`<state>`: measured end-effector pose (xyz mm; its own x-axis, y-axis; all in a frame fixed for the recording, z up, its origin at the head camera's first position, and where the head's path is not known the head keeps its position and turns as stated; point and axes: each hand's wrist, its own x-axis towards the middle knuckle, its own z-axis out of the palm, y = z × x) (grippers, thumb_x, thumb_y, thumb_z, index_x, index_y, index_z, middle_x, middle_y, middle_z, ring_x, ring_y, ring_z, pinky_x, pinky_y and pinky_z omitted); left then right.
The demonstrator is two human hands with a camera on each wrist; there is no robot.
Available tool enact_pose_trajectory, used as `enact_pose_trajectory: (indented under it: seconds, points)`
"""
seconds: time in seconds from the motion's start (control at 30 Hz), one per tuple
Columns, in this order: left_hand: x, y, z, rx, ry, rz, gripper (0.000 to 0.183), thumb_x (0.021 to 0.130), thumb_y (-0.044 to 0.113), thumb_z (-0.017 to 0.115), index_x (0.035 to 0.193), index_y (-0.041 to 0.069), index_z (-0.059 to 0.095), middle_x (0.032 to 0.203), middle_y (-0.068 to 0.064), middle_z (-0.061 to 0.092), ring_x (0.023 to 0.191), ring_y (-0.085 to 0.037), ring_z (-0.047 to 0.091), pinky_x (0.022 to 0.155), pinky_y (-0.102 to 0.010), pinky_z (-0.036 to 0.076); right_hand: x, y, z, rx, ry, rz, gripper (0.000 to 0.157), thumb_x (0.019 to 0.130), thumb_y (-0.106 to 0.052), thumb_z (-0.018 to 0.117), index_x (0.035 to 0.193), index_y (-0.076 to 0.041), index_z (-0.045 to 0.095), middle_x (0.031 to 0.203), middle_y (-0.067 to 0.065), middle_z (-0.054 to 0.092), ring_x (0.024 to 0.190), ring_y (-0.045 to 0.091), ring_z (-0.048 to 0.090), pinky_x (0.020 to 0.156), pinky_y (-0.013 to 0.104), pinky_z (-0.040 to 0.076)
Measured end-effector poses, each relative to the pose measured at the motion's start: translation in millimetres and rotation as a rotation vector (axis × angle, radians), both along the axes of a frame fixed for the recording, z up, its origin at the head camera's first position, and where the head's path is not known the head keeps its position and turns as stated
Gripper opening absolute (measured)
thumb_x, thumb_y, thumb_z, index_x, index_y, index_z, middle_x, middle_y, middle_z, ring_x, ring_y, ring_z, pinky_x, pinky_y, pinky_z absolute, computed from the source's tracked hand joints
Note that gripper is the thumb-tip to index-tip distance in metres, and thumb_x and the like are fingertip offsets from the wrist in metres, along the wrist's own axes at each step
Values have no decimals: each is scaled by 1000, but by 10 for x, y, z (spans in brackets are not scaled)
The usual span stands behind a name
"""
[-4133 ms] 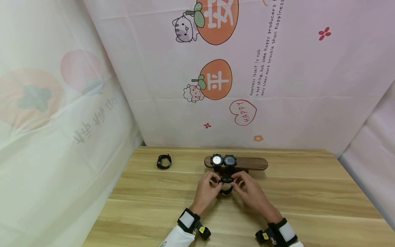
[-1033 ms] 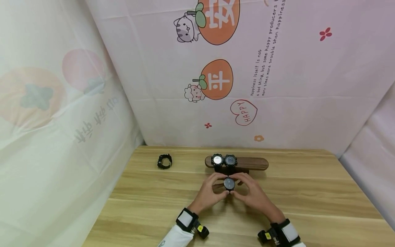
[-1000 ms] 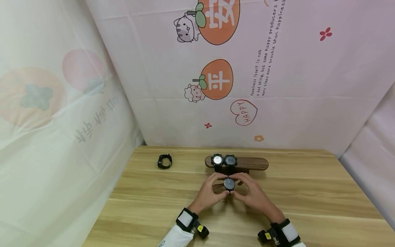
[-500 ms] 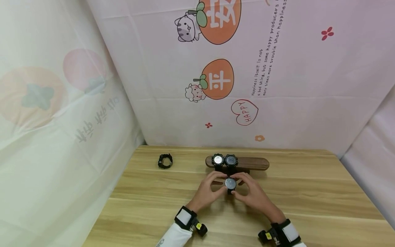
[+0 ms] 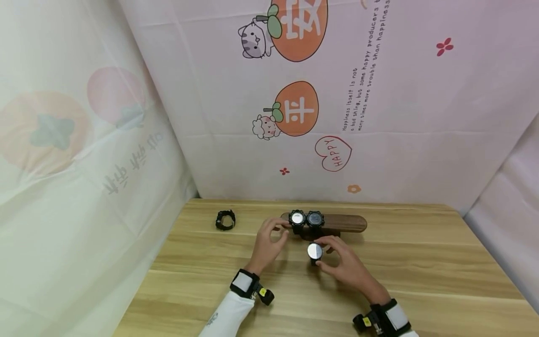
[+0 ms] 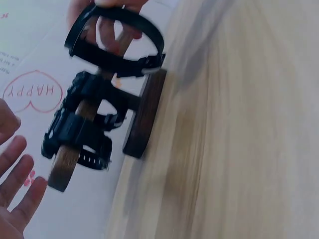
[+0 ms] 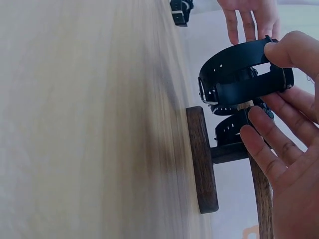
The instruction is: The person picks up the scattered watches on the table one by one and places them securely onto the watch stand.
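Wooden stand: a bar raised on a base at the back of the desk (image 5: 421, 276); the stand (image 5: 345, 223) serves as landmark below.
Held watch: the round-faced black watch (image 5: 315, 251) is off the desk on the near side of the stand, apart from the bar, its strap buckled into a loop and its face up, catching a bright reflection.
Right hand: the right hand (image 5: 351, 269) pinches that watch, thumb on one side and fingertips on the other, the remaining fingers loosely extended; it is near the front of the stand.
Left hand: the left hand (image 5: 265, 245) has hold of nothing visible; its fingers are spread, well apart from the thumb, with the tips at the stand's left end. Whether they touch the bar I cannot tell.
Mounted watches: a bright-faced watch (image 5: 297, 218) and a dark-faced watch (image 5: 315, 219) sit side by side on the left half of the stand.
Lone watch: another black watch (image 5: 219, 220) rests on the desk, left of the stand and well apart from it, its strap looped.
Changed since half a second ago: the left hand has let go of the held watch and moved toward the stand's left end; the right hand alone keeps the watch, nearly in place. The mounted watches and the lone one have not moved.
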<state>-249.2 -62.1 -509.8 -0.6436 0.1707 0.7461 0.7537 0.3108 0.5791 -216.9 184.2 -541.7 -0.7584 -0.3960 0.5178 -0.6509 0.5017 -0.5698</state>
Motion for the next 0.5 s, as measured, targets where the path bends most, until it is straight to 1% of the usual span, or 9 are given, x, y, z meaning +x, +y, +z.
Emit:
enact_pose_trajectory:
  seconds: [0.07,0.1,0.13,0.2,0.23,0.27,0.33,0.43,0.5]
  points:
    - [-56,-24,-28,-14,-10,41,30,80,-12,67,108,-3,62,107,-25,60,99,-38,55,80,-52,53,-1,-1,-10,-4,-1,-7,57,75,-21,83,126,-18,58,120,-7,58,98,19,58,77,42,56]
    - [-95,-36,-57,-13,-15,49,31,80,-12,68,109,-3,62,108,-25,59,100,-39,55,81,-53,53,-2,-1,-15,-5,1,-8,58,74,-20,83,126,-18,59,120,-7,58,97,18,58,77,42,56]
    - [-141,-46,-98,-15,-23,58,33,80,-11,69,111,-4,61,110,-25,58,102,-39,54,82,-54,52,-3,-1,-20,-8,6,-6,58,74,-20,83,126,-18,59,120,-7,58,98,17,58,76,42,57]
    - [-250,-71,-208,-21,-47,66,36,80,-7,70,115,-5,60,115,-21,57,106,-37,53,85,-55,50,-3,-2,-25,-12,13,-2,57,74,-18,83,126,-17,59,120,-5,58,98,16,57,76,42,57]
    - [-302,-82,-264,-25,-63,64,38,81,-5,71,117,-5,59,117,-19,56,108,-36,53,87,-55,50,-3,-1,-23,-14,12,3,57,75,-18,82,126,-17,59,121,-4,58,98,16,57,76,42,57]
    - [-352,-98,-316,-39,-92,59,40,83,-1,71,121,-3,58,121,-15,55,111,-33,52,90,-52,50,2,-2,-17,-17,16,6,57,75,-17,82,126,-16,59,121,-4,58,98,16,57,76,42,57]
    - [-426,-116,-390,-65,-150,42,46,84,3,72,127,4,55,126,-11,53,116,-27,50,95,-46,49,5,-1,-14,-22,30,14,58,74,-16,82,127,-15,58,121,-2,59,97,18,58,75,42,57]
    - [-469,-123,-420,-95,-228,4,53,87,7,71,135,11,50,135,-11,49,124,-22,46,101,-41,47,9,6,-8,-21,36,21,58,74,-16,83,127,-14,58,121,-1,59,97,19,58,75,42,57]
    - [-481,-118,-418,-105,-253,-13,58,87,7,70,139,14,46,140,-10,46,127,-21,44,101,-40,46,10,11,-14,-23,39,20,60,73,-15,83,127,-14,58,122,0,59,97,21,58,75,43,57]
